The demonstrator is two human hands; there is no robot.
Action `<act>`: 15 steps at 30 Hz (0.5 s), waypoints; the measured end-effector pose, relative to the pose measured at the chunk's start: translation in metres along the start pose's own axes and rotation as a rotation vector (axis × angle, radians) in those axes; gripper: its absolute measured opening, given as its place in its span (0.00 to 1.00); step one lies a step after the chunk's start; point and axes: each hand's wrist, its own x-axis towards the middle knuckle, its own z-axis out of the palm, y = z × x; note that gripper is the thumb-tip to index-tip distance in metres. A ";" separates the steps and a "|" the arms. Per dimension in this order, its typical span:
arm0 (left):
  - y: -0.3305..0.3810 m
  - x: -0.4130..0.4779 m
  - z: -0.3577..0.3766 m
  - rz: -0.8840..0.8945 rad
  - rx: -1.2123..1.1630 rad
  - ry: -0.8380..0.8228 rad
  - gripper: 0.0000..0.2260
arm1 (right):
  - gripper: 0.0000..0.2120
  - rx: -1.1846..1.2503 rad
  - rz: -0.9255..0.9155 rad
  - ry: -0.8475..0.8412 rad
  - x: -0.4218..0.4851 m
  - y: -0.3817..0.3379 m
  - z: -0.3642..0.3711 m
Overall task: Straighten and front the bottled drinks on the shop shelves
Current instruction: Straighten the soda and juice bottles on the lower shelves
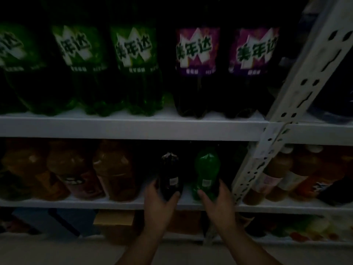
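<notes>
With both arms reaching forward, our left hand (159, 202) wraps a dark bottle (170, 175) while our right hand (218, 201) clasps a green bottle (206, 169) on the shelf (76, 204).

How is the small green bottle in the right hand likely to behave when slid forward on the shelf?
The small green bottle is tall and narrow, so a push high up would probably tip it. It looks full, so likely weighty for its size. Its glossy plastic may slip, though the right hand grips it low, near the shelf.
</notes>
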 end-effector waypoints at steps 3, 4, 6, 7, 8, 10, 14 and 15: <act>-0.018 0.014 0.024 0.040 -0.033 -0.013 0.38 | 0.39 0.058 -0.010 0.126 0.005 0.010 0.025; -0.023 0.017 0.032 0.064 -0.036 0.018 0.39 | 0.41 0.091 -0.017 0.154 0.006 0.013 0.032; -0.033 0.023 0.043 0.102 -0.052 0.087 0.40 | 0.42 0.135 -0.039 0.210 0.011 0.022 0.041; -0.037 0.026 0.046 0.122 -0.057 0.112 0.40 | 0.41 0.159 -0.062 0.227 0.014 0.027 0.044; -0.042 0.029 0.049 0.149 -0.061 0.125 0.39 | 0.40 0.192 -0.086 0.224 0.017 0.033 0.045; -0.051 0.035 0.049 0.196 -0.065 0.111 0.38 | 0.38 0.262 -0.121 0.172 0.023 0.043 0.046; -0.061 0.050 0.031 0.208 -0.073 -0.059 0.41 | 0.34 0.358 -0.158 0.042 0.028 0.052 0.041; -0.062 0.054 0.025 0.207 -0.084 -0.125 0.40 | 0.33 0.375 -0.157 0.014 0.028 0.053 0.038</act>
